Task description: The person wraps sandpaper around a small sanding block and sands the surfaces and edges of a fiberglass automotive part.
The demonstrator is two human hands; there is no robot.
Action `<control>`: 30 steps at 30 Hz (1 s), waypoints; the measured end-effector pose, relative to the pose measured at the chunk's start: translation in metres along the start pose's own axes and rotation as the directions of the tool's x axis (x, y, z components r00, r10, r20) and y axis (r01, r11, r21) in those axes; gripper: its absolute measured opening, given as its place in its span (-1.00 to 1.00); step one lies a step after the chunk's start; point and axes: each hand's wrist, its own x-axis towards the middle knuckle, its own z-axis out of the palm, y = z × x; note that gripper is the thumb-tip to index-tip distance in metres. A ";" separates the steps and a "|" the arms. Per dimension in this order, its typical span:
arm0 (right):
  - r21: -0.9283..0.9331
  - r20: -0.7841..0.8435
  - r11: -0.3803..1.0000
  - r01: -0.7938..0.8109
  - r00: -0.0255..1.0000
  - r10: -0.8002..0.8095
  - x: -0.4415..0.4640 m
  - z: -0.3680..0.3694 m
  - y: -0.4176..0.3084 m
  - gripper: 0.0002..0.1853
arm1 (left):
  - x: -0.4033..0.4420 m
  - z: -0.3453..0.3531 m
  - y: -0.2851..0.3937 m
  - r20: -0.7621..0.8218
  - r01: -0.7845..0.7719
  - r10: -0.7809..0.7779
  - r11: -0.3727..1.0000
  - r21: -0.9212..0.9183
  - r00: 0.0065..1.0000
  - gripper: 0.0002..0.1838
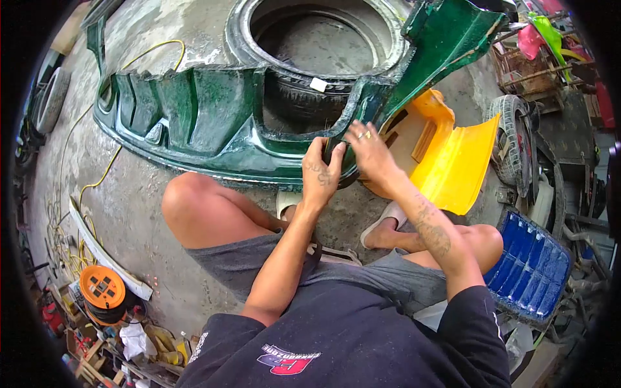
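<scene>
A glossy dark green moulded panel (213,158), shaped like a car bumper, stretches across the floor ahead of my knees and leans against a tyre (304,97). At its right corner my left hand (318,176) is closed, thumb up, around a dark piece (332,147). Whether that is a separate object or part of the panel's edge I cannot tell. Just right of it, my right hand (373,155) reaches over the same corner, fingers stretched out and slightly blurred, with a ring on one. A small white scrap (317,85) lies on the tyre's rim.
A yellow curved panel (456,165) stands right of my hands, with another tyre (514,139) beyond. A blue ribbed panel (527,265) lies by my right knee. At left are an orange cable reel (102,288), a yellow cord (97,184) and a white strip (107,252).
</scene>
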 end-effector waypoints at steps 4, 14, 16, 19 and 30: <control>0.046 0.047 0.999 -0.010 0.999 0.008 -0.036 0.011 -0.048 -0.40 | 0.004 -0.003 -0.004 -0.008 0.010 -0.010 0.998 -0.069 1.000 -0.76; 0.269 -0.077 0.889 -0.371 0.912 0.404 -0.056 0.005 -0.039 -0.30 | 0.021 -0.022 -0.008 -0.164 0.031 -0.056 0.988 -0.150 0.985 -0.75; 0.236 -0.061 0.912 -0.334 0.932 0.357 -0.064 0.009 -0.042 -0.27 | 0.019 -0.022 -0.005 -0.140 0.073 -0.099 0.980 -0.183 0.985 -0.75; 0.174 -0.009 0.932 -0.317 0.946 0.324 -0.070 0.000 -0.059 -0.24 | 0.017 -0.022 -0.002 -0.125 0.085 -0.107 0.981 -0.174 0.986 -0.75; 0.335 -0.110 0.909 -0.247 0.948 0.299 -0.075 -0.021 -0.106 -0.34 | 0.020 -0.021 -0.006 -0.185 -0.071 0.101 0.984 0.162 0.978 -0.66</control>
